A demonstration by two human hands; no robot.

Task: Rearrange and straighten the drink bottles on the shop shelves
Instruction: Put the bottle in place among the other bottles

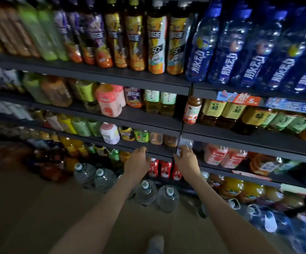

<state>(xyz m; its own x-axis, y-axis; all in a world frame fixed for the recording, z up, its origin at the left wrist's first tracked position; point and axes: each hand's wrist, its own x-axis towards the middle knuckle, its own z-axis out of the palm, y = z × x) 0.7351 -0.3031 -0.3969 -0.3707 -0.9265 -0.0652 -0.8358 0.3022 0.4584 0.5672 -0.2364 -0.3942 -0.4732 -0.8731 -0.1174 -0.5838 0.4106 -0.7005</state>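
Tan floor [29, 208], pale shoe toe [155, 243] at bottom edge, orange promo tag [247, 99] beside blue price strips [289, 105]

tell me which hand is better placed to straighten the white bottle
Left. The left hand lies nearer the white bottle, which is just up and left of it; the right hand would likely have to cross over.

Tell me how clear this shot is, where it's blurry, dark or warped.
Head view: dim overall, darkest toward the corners; the left bottles smear into blur, while the left hand and right hand at centre are fairly sharp; the blue bottles top right catch small glints; the shelves tilt and bow from the wide-angle lens.
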